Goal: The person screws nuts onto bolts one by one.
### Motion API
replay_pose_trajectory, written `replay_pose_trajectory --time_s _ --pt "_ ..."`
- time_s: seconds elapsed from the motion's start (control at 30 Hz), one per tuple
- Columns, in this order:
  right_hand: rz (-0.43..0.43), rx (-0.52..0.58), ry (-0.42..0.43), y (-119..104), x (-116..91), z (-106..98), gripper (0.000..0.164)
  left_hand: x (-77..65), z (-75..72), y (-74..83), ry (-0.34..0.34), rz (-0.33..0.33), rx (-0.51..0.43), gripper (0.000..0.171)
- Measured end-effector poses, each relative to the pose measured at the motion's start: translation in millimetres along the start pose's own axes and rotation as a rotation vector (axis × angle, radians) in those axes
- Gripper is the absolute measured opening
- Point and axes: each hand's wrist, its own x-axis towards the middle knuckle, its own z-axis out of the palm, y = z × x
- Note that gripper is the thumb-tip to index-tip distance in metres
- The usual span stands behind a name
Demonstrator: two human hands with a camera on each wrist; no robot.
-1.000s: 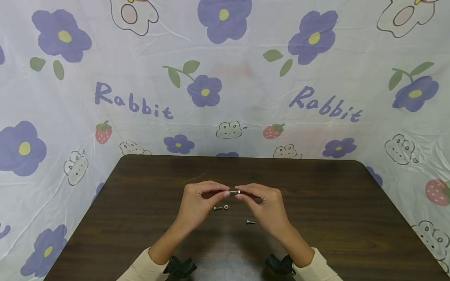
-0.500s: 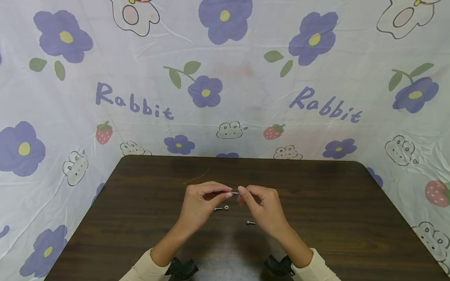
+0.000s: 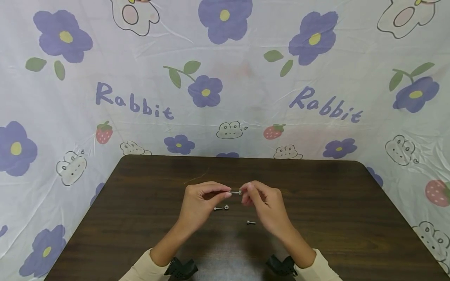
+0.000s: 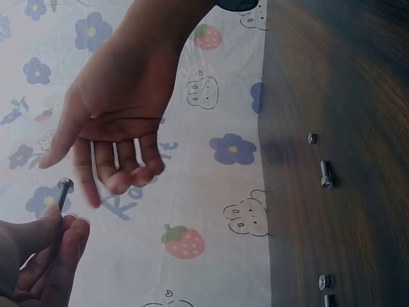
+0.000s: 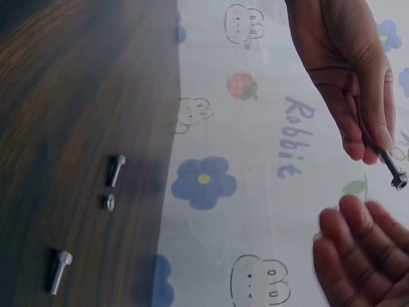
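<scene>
Near the middle of the table, my left hand point(image 3: 202, 203) pinches a small metal bolt point(image 3: 234, 192) between thumb and fingers, holding it level and pointing right. Threads show along the bolt point(image 4: 61, 197) in the left wrist view. Its free end carries a wider piece with a dark hole in its face, seen in the right wrist view; I cannot tell whether this is a nut or the bolt's head. My right hand point(image 3: 265, 203) is just beyond that end, fingers loosely bent and apart from it, with nothing in them. The bolt's other end is hidden in my left fingers.
On the dark wooden table point(image 3: 140, 218) lie a bolt point(image 3: 218, 208) and a nut point(image 3: 226, 207) side by side. A second bolt point(image 3: 251, 222) lies nearer me, with another nut point(image 4: 312, 138) beyond it in the left wrist view. Patterned cloth point(image 3: 246, 97) hangs behind.
My right fingers have come off the bolt's free end and moved slightly right, leaving the wider piece in sight. My left hand keeps its pinch in nearly the same place.
</scene>
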Motion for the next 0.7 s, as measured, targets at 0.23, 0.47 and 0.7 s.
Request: replay_pose_trajectory --time_s 0.23,0.47,0.7 --pt "-0.147 -0.041 -0.030 -0.2 -1.6 -3.3 0.036 -0.4 -0.1 -1.3 -0.005 -0.013 0.006 0.009" --pt "-0.223 -0.047 -0.023 4.2 -1.3 -2.0 0.031 -1.8 -1.2 -1.8 -0.016 -0.012 0.011 0.008" --pt "-0.242 -0.054 -0.011 1.7 0.4 -2.1 0.020 -2.0 -2.2 -0.9 -0.022 -0.001 0.015 0.009"
